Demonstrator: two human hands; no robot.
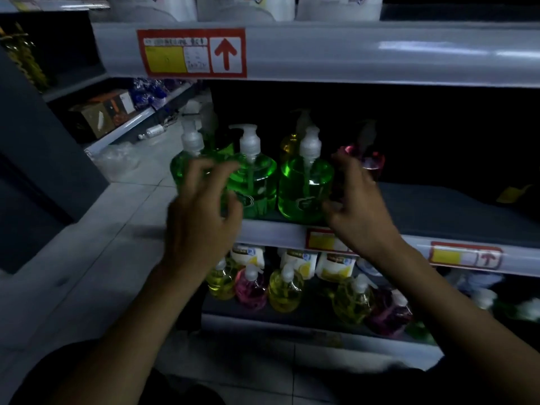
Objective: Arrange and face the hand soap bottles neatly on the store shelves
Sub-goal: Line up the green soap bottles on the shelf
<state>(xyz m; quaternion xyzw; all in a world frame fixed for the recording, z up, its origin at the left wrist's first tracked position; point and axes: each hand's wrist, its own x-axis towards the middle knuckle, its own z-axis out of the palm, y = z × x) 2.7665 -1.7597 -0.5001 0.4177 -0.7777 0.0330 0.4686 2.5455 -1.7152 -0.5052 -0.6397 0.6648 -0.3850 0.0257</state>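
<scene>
Yellow soap bottle and pink neighbour stand nearest me on the lower shelf. Above them, both hands are up at the middle shelf. My left hand curls in front of the left green bottle, blurred; I cannot tell whether it grips. The middle green bottle and right green bottle stand upright between the hands at the shelf's front edge. My right hand reaches up against the pink bottle; grasp or just touch, I can't tell. Behind, a yellow bottle in shadow. Overhead, a red-bordered price label.
</scene>
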